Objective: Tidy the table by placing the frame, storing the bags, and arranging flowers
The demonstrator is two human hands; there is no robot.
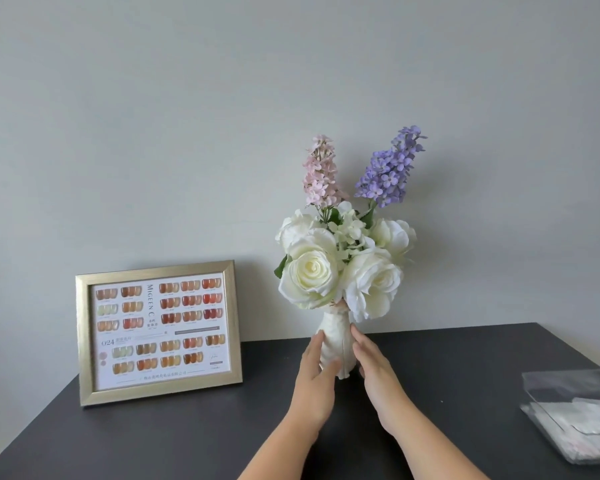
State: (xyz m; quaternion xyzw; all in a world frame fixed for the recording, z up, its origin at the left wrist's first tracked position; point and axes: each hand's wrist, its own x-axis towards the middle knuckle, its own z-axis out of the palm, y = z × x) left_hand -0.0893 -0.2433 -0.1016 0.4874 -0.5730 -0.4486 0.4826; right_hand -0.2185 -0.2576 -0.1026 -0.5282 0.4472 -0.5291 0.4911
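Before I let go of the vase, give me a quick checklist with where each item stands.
1. Vase upright on the table: ok.
2. Left hand and right hand on either side of the vase, fingers straight: ok.
3. Flowers seated in the vase: ok.
4. Frame standing against the wall: ok.
5. Bags stored: not ok, at the table's right edge.
6. Vase base flat: cannot tell.

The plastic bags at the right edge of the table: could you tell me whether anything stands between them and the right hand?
Nothing visible does. The right hand rests against the white vase, and only bare dark table lies between it and the plastic bags.
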